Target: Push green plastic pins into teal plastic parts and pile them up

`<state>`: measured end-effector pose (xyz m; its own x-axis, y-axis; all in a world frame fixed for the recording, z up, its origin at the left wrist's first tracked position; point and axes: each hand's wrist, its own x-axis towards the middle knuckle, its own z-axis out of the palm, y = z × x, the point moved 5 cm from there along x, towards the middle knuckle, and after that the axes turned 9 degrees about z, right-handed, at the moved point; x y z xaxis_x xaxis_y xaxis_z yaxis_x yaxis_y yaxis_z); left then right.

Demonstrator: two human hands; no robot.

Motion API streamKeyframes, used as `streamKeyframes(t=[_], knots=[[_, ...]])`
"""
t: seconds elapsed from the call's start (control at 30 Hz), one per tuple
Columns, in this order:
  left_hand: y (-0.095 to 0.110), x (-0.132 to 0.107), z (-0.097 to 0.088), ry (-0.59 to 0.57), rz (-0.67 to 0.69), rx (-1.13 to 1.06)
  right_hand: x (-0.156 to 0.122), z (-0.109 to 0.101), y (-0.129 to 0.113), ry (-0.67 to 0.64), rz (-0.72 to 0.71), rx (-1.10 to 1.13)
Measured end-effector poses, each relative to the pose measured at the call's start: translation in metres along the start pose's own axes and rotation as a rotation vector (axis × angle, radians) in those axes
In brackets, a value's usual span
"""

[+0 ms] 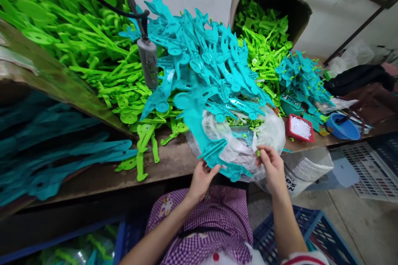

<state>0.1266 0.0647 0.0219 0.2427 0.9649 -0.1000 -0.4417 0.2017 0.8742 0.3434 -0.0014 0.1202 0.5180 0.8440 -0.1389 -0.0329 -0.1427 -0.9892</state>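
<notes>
My left hand (202,178) grips the lower end of a long turquoise plastic part (199,132) at the front edge of the wooden bench (168,161). My right hand (270,163) is closed in a pinch on a small green piece (258,153), right beside a clear plastic bag (267,132) holding small green pieces. A large heap of turquoise parts (205,58) rises just behind both hands.
Bright green parts (77,41) pile at the left and spill from a tipped cardboard box (270,12). A grey tool (148,62) hangs on a cable. A red tray (300,128), blue bowl (342,126) and blue crates (314,232) lie at the right.
</notes>
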Motion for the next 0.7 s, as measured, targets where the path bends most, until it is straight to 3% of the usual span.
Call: streamKeyframes(t=[0.1,0.23,0.33,0.47,0.7], knots=[[-0.008,-0.010,-0.011,0.140,0.019,-0.023,-0.036,0.031,0.018,-0.024,0.121,0.032],[-0.011,-0.004,-0.018,0.282,0.047,-0.121,-0.019,0.066,0.057,0.043,0.130,0.041],[-0.012,0.008,-0.028,0.340,0.085,-0.108,0.012,0.066,0.085,0.045,0.184,0.123],[-0.019,0.018,-0.036,0.341,0.119,-0.105,0.045,0.049,0.101,0.081,0.223,0.151],[-0.024,0.017,-0.035,0.335,0.161,-0.063,0.063,0.056,0.121,0.155,0.132,-0.018]])
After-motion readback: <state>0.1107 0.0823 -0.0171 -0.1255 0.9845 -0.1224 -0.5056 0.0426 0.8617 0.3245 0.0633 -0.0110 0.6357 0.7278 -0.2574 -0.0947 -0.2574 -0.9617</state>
